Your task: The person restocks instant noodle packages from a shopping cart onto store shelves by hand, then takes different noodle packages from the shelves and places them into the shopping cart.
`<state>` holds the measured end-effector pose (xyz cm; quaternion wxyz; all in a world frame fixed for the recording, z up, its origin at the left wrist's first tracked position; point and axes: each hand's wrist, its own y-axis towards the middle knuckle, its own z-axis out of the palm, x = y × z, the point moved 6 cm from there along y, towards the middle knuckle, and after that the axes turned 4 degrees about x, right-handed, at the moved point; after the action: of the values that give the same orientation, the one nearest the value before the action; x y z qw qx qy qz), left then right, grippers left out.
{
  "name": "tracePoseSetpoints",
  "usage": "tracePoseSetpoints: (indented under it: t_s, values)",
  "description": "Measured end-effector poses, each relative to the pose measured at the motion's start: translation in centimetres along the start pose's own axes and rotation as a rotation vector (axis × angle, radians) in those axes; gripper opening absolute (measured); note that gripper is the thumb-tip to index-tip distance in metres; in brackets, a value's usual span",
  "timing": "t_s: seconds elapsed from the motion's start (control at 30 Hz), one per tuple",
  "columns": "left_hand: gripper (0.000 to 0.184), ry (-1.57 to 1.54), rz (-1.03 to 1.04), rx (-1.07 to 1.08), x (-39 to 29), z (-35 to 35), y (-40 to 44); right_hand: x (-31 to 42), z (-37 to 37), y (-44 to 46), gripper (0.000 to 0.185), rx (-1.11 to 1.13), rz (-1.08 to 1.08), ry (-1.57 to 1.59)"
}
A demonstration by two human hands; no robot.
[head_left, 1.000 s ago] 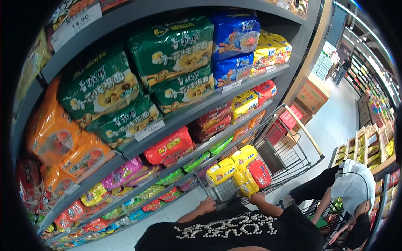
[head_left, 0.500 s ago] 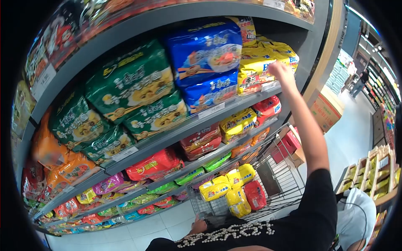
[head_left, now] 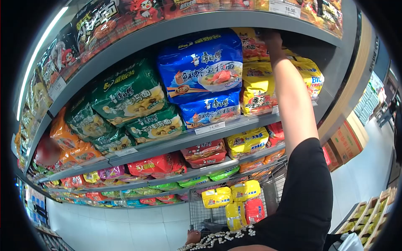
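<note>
My right hand (head_left: 272,39) reaches deep onto the upper shelf, at a yellow and red noodle pack (head_left: 250,44) behind the front row; its fingers are in shadow and hidden. Below that arm lie yellow noodle packs (head_left: 256,90), with blue packs (head_left: 201,67) stacked just left of them. Low in the view, my left hand (head_left: 193,237) is at the near side of the shopping cart (head_left: 205,217), its fingers too small to make out. Inside the cart are yellow packs (head_left: 217,197) and a red pack (head_left: 254,210).
Green packs (head_left: 127,94) and orange packs (head_left: 65,131) fill the shelf's left part. More noodle packs line the lower shelves. Cardboard boxes (head_left: 345,142) stand beyond the shelf's end post. At the lower right are a wooden display rack (head_left: 368,217) and part of a person in light clothing (head_left: 349,242).
My right hand has risen from the cart to the upper shelf and gone deeper, behind the front yellow packs. The view has shifted closer to the blue packs. My left hand stays low by the cart.
</note>
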<state>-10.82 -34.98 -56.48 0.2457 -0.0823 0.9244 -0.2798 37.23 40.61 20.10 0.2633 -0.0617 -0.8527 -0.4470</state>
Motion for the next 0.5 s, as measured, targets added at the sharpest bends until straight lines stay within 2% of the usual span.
tracePoseSetpoints:
  t_s: [0.03, 0.1, 0.17, 0.2, 0.23, 0.3, 0.37, 0.4, 0.43, 0.47, 0.5]
  values:
    - [0.028, -0.015, -0.002, -0.021, -0.3, 0.0, 0.0, -0.6, 0.0, -0.4, 0.059, -0.061, -0.008, 0.015]
    - [0.026, 0.003, 0.021, 0.021, -0.6, 0.1, 0.0, 1.1, -4.9, -5.6, 0.056, -0.035, 0.176, 0.141]
    - [0.026, -0.022, 0.030, 0.054, -0.7, -0.1, 0.7, 3.4, -9.9, -9.4, 0.052, -0.207, 0.113, 0.235]
    - [0.027, 0.022, 0.092, 0.055, -1.0, -0.2, 1.0, 3.3, -11.1, -9.9, 0.049, -0.279, 0.146, 0.309]
    - [0.029, 0.209, 0.222, 0.075, -1.6, 0.0, 0.8, 3.1, -12.2, -10.5, 0.047, -0.349, 0.183, 0.381]
    - [0.035, 0.353, 0.183, 0.347, -1.5, 1.7, 1.8, 2.9, -14.4, -11.9, 0.044, -0.466, 0.194, 0.532]
    - [0.042, 0.235, 0.040, 0.436, -0.2, 2.3, 1.1, 2.8, -17.0, -14.0, 0.043, -0.555, 0.152, 0.693]
    - [0.046, 0.162, -0.046, 0.482, -1.2, 0.8, 0.3, 2.9, -18.6, -15.4, 0.041, -0.484, 0.291, 0.569]
    - [0.047, 0.214, -0.041, 0.484, -1.8, 0.2, 0.1, 3.8, -20.0, -17.5, 0.046, -0.452, 0.378, 0.689]
    - [0.050, 0.379, 0.075, 0.503, 1.2, 3.9, 2.7, 2.7, -19.9, -18.0, 0.045, -0.507, 0.365, 0.800]
    - [0.051, 0.327, 0.066, 0.506, 3.7, 6.4, 4.9, 1.7, -19.9, -18.4, 0.043, -0.562, 0.348, 0.912]
